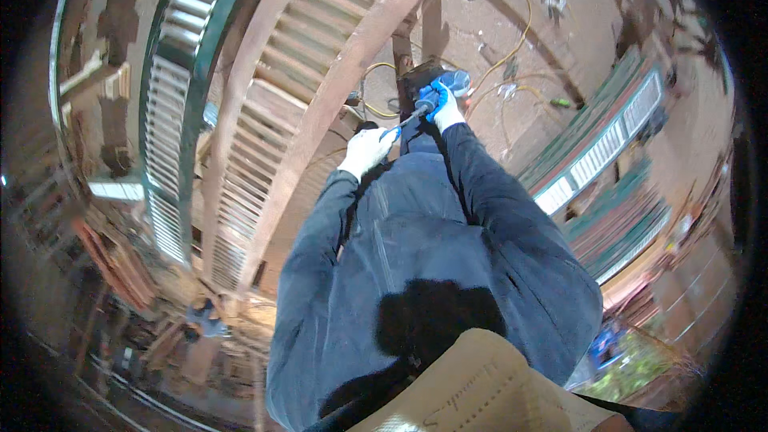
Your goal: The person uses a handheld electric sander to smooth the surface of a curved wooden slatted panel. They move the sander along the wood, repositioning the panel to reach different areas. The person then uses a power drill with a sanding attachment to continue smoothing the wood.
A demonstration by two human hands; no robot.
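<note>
In front of my body, my right hand (446, 110), in a white and blue work glove, is closed around a blue power tool (454, 82) that looks like a drill. A thin rod like a drill bit (414, 118) runs from its front end toward my left hand (369, 150). That hand wears the same kind of glove, its fingers pinched on the rod's far end. Just left of my hands leans a long louvered shutter (310, 112) with a bare reddish-brown frame. Its slats run along the length in sections.
A green-framed shutter with whitish slats (170, 84) stands farther left. Green and red shutters lie in stacks (596, 148) on the right. A yellow cord (524, 28) loops across the brown floor (480, 28) ahead. Loose wood pieces (120, 268) are piled at the lower left.
</note>
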